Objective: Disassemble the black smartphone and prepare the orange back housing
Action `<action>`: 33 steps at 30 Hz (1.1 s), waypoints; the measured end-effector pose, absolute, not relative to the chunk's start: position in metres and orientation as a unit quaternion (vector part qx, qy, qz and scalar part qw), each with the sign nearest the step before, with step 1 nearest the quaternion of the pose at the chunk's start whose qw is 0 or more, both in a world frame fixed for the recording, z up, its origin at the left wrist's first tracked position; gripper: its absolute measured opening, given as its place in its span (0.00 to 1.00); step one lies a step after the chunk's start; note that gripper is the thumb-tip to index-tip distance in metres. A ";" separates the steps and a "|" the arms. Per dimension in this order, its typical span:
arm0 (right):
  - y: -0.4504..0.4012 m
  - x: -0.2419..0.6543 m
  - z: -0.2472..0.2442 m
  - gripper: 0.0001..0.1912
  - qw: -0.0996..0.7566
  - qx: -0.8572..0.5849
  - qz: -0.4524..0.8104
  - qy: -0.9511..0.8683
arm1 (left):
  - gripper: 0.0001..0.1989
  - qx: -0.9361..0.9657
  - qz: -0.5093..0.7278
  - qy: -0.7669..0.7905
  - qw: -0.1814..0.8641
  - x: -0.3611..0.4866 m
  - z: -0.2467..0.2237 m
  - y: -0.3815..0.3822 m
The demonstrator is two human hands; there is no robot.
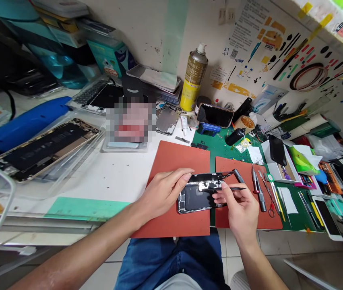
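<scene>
An opened smartphone (197, 199) lies on a red-brown mat (171, 225), with its dark battery and bright inner parts exposed. Along its far side runs a black panel (203, 177), perhaps the raised screen. My left hand (167, 187) holds the phone by its left side, fingers straight and thumb pressed in; the fingertips partly hide that corner. Between the thumb and fingers of my right hand (240, 209) is a thin dark pointed tool (236, 188), its tip over the phone's inner parts. Whether it is tweezers or a pry stick I cannot tell.
Screwdrivers (261, 197) and red-handled scissors (271, 210) lie right of my right hand. Behind stand a spray can (193, 78) and a phone on a blue stand (215, 116). Another opened phone (47, 147) rests at left. A white cable (4, 201) loops at the left edge.
</scene>
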State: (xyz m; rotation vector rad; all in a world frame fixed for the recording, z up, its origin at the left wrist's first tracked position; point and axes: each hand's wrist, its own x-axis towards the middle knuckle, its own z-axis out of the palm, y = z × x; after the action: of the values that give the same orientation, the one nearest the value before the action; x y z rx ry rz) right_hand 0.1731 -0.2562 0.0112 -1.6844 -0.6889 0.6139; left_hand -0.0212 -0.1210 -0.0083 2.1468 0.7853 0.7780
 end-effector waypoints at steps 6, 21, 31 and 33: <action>-0.255 0.176 0.004 0.21 0.619 -0.689 0.311 -0.213 | 0.23 0.832 0.306 0.303 0.351 -0.021 -0.007 -0.121; -0.253 0.173 0.005 0.25 0.647 -0.679 0.317 -0.140 | 0.22 0.836 0.315 0.290 0.343 -0.021 -0.008 -0.121; -0.253 0.171 0.004 0.25 0.644 -0.684 0.301 -0.161 | 0.22 0.837 0.319 0.286 0.341 -0.020 -0.007 -0.121; -0.253 0.172 0.004 0.24 0.648 -0.678 0.299 -0.178 | 0.21 0.838 0.321 0.285 0.337 -0.020 -0.008 -0.121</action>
State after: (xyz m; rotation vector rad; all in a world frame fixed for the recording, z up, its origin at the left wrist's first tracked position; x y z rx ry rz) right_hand 0.1715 -0.2535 0.0040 -1.5416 -0.4057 0.6797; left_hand -0.0203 -0.1213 -0.0075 2.1849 0.7420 0.8372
